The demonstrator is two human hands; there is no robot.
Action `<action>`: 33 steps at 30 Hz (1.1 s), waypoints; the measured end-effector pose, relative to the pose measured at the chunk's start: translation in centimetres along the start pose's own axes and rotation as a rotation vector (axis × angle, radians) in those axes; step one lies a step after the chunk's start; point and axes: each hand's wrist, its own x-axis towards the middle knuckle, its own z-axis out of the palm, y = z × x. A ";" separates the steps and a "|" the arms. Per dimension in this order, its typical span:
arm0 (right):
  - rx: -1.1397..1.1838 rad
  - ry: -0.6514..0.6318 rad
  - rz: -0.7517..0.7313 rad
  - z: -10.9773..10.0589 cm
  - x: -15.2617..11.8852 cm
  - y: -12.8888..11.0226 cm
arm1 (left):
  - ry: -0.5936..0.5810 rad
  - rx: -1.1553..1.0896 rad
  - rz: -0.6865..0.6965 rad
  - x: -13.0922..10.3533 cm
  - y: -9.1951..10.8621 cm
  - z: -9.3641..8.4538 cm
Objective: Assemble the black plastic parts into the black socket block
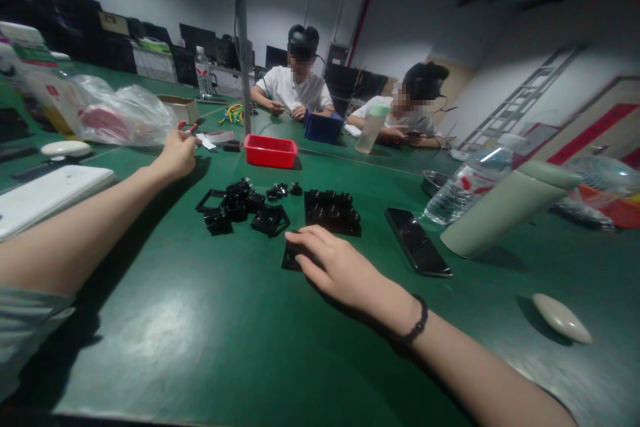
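My left hand [177,155] reaches far out at the left, its fingers closed on a small red-handled tool [189,127] beside the plastic bag. My right hand [337,263] rests on a flat black part [291,257] on the green table, fingers spread over it. Beyond that hand sits a black block with round knobs [333,211]. A pile of black plastic parts [235,205] lies left of the block, with a square black frame [270,219] at its near side. Small black pieces [280,191] are between pile and block.
Behind the parts stands a red tray [271,151]. To the right are a phone [418,241], a green flask [505,210], a water bottle [470,180] and a computer mouse [561,317]. Two people sit across the table [200,347]. A plastic bag [125,113] lies at the left.
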 end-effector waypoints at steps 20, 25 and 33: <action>0.017 0.083 -0.001 1.2 -0.6 0.8 | 0.108 0.039 0.522 -4.3 12.6 -0.1; 0.003 0.095 -0.005 1.6 -0.6 1.0 | 0.119 0.000 0.859 -5.5 15.5 -0.8; 0.017 0.082 -0.016 1.7 -0.6 1.1 | -0.221 0.031 0.706 -7.3 18.2 -2.1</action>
